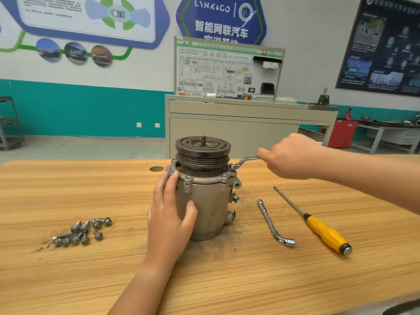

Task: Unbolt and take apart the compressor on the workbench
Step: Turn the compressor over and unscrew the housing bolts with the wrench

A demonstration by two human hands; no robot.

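On the wooden worktop (204,283), the left hand (169,214) is bracing the compressor (205,201) from 7 o'clock, fingers spread flat on its housing, not curled. The compressor is standing upright, pulley up. Roughly ten loose bolts (81,231) are lying at its 8 o'clock. One L-shaped socket wrench (271,221) and one yellow-handled screwdriver (322,230) are lying at 4 o'clock. Farther back, the right hand (293,155) is gripping one ring spanner (244,162) — its long axis running from the flange's 2 o'clock out toward 3.
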